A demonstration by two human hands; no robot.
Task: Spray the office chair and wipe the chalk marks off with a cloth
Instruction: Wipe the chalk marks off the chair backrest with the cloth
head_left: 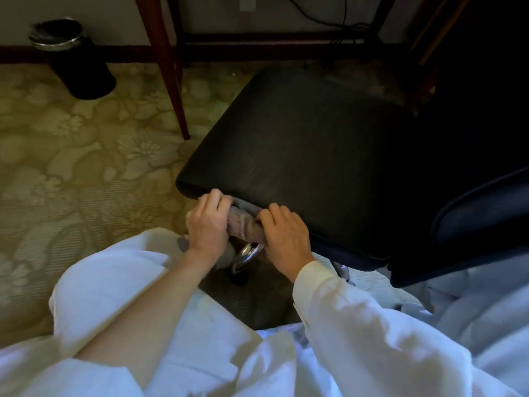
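Note:
The black office chair seat (300, 144) fills the middle of the head view, its backrest (472, 219) dark at the right. Both hands sit at the seat's near edge. My left hand (207, 222) and my right hand (284, 233) each grip one end of a greyish-brown cloth (243, 224) stretched between them, pressed against the chair's frame just below the seat edge. A chrome chair leg (247, 255) shows under the cloth. No spray bottle is in sight. I cannot make out chalk marks on the dark seat.
A black waste bin (77, 61) with a liner stands at the back left on the floral carpet (71, 156). Dark wooden desk legs (169, 67) rise behind the chair, with cables near the wall. White sleeves and clothing fill the bottom of the frame.

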